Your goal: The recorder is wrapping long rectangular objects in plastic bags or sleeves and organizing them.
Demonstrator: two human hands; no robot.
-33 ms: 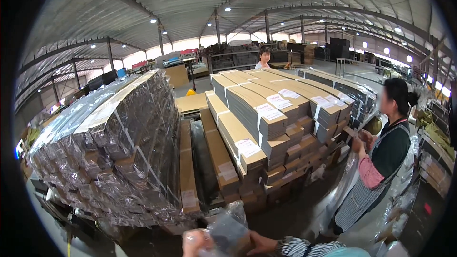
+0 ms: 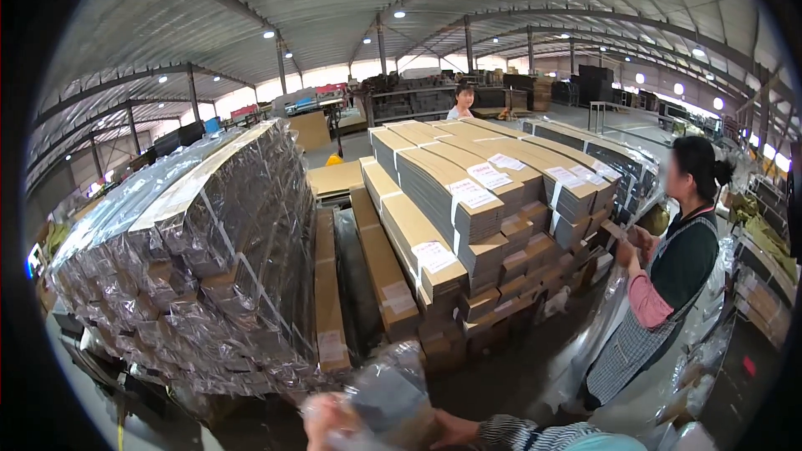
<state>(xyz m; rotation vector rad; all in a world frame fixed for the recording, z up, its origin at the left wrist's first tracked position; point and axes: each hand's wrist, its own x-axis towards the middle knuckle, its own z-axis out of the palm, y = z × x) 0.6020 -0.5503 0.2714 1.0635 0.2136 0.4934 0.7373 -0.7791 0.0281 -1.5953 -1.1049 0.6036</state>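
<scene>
**Plastic-wrapped bundle gripped low in view**

Clear, crinkled plastic bag (image 2: pixel 388 397) over a grey-brown bundle, at the bottom edge of the view. Clasped by left hand (image 2: pixel 327 419) from the left, blurred; right hand (image 2: pixel 451 430) closed on its lower right side, striped sleeve behind. Just ahead, wrapped stack (image 2: pixel 209 259) left, cardboard stacks (image 2: pixel 468 217) right, narrow gap between. Open floor (image 2: pixel 535 367) to the right, person in apron (image 2: pixel 668 284) beyond.

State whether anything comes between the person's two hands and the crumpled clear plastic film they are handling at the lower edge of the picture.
Nothing visible does. The left hand and the right hand both touch the crumpled clear plastic film directly; it bunches between them.
</scene>
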